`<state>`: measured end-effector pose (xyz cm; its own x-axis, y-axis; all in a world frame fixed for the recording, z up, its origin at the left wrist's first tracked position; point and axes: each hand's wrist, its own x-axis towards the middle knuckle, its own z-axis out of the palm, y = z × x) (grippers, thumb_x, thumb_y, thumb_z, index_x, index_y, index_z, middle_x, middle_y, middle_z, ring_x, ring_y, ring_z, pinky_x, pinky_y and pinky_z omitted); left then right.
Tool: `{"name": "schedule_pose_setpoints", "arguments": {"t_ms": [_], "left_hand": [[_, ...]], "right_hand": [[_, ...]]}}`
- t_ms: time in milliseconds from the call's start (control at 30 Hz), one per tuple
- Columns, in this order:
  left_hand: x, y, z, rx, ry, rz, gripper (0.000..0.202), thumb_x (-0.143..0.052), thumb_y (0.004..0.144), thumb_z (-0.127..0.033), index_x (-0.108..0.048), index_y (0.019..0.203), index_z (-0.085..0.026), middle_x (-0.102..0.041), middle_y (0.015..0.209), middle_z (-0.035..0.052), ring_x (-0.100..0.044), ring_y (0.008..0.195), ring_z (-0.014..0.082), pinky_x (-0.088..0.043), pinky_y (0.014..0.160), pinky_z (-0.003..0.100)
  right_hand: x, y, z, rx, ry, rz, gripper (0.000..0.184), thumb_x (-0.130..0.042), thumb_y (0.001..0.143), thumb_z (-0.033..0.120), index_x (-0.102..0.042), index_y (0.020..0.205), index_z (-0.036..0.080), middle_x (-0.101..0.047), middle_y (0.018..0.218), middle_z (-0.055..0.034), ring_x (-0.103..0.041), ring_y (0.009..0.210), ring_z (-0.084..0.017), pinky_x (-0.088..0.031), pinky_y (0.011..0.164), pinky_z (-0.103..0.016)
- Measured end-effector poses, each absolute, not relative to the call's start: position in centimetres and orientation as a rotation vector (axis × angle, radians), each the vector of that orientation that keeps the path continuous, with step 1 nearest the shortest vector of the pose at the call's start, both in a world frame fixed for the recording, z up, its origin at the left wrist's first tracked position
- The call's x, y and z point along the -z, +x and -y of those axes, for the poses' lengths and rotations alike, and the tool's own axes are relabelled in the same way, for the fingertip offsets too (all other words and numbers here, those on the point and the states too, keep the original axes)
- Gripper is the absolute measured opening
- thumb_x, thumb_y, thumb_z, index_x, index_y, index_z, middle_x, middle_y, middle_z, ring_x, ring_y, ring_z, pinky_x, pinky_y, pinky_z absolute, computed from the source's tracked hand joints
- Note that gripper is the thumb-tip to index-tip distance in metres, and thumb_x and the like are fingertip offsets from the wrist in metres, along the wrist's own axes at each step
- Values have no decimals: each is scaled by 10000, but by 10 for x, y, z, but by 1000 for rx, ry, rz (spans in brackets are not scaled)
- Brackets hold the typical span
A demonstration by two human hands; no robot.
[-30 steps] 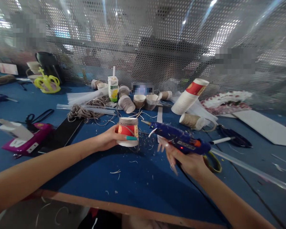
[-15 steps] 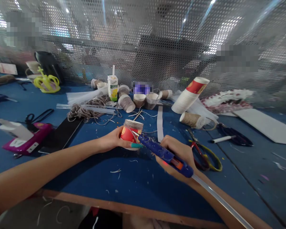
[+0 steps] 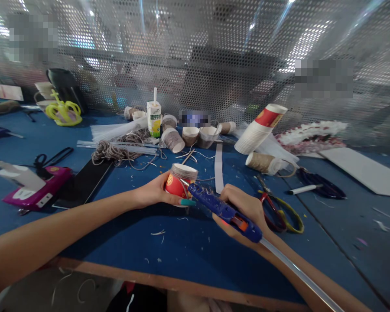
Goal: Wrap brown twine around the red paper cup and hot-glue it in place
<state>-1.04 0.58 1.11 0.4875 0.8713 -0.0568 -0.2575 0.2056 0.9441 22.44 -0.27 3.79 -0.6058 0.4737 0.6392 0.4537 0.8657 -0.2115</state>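
Low over the near middle of the table, my left hand (image 3: 160, 190) is closed around a red paper cup (image 3: 175, 186). Grey-brown cord is wound round the cup's upper part, just under its rim. My right hand (image 3: 242, 208) grips a blue hot glue gun (image 3: 221, 210) with a long clear glue stick (image 3: 299, 268) coming out of its rear. The gun's nozzle points left and sits at the cup's right side, close to the cord; whether it touches cannot be made out.
Scissors (image 3: 279, 214) and a pen (image 3: 305, 189) lie to the right. Stacked paper cups (image 3: 256, 134) lean behind, near a twine spool (image 3: 261, 163). Loose cord (image 3: 113, 154), a drink carton (image 3: 154, 121) and several wrapped cups stand at the back. A purple power strip (image 3: 48, 190) lies left.
The cup has shifted slightly right and turned a little in my left hand. My right hand and the glue gun have stayed nearly in place.
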Motion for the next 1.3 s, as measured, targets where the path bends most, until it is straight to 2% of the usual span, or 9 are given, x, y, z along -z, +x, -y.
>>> {"name": "schedule_pose_setpoints", "arguments": {"t_ms": [233, 500, 967, 1300], "left_hand": [[-10, -11, -6, -866, 1117, -676, 622, -849, 536, -151, -538, 1074, -161, -692, 889, 46, -662, 812, 191, -524, 799, 381], [-11, -12, -6, -864, 1096, -676, 643, -857, 517, -164, -537, 1075, -150, -693, 893, 52, -654, 803, 180, -528, 780, 361], [-7, -14, -9, -865, 1068, -591, 535, -835, 551, -159, -593, 1028, -136, -704, 908, 70, -664, 800, 178, -524, 792, 339], [-7, -16, -11, -877, 1058, -528, 420, -834, 537, -181, -660, 915, -120, -703, 806, 53, -660, 746, 165, -521, 782, 313]], "right_hand": [[-39, 224, 3, -14, -664, 2298, 224, -594, 690, 153, -386, 654, 228, -421, 607, 50, -384, 484, -80, -290, 456, -206], [-41, 223, 4, 4, -665, 2296, 250, -582, 692, 146, -349, 656, 230, -391, 595, 58, -343, 458, -72, -269, 437, -209], [-44, 223, 6, -24, -701, 2257, 262, -580, 695, 164, -335, 633, 231, -378, 561, 64, -328, 443, -76, -258, 439, -219], [-45, 224, 6, -25, -714, 2247, 280, -584, 679, 142, -321, 634, 229, -359, 565, 67, -319, 443, -71, -253, 435, -213]]}}
